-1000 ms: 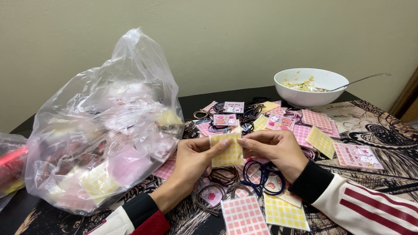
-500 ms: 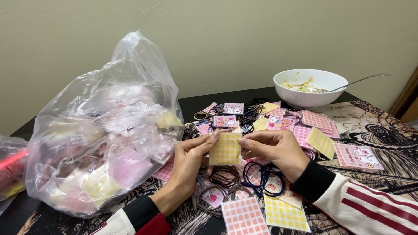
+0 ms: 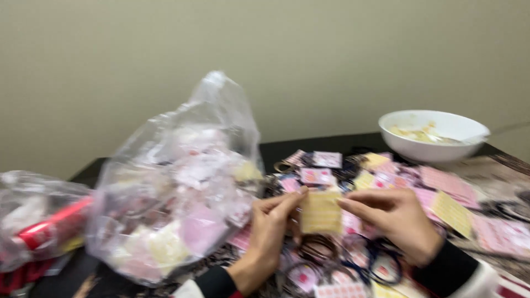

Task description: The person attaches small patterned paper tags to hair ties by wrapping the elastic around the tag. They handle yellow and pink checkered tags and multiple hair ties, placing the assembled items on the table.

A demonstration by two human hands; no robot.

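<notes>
Nearest, one yellow card [image 3: 321, 212] is pinched at its side edges between two hands, left hand [image 3: 271, 232] and right hand [image 3: 397, 219]. Beside them on the counter [image 3: 309, 144], two plastic bags [image 3: 176, 187] are seen; farther off, one white bowl [image 3: 433, 135].

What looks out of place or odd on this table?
A white bowl of food with a utensil sits at the table's far right edge, right beside the scattered pink and yellow cards. Both hands pinch one yellow card.
</notes>
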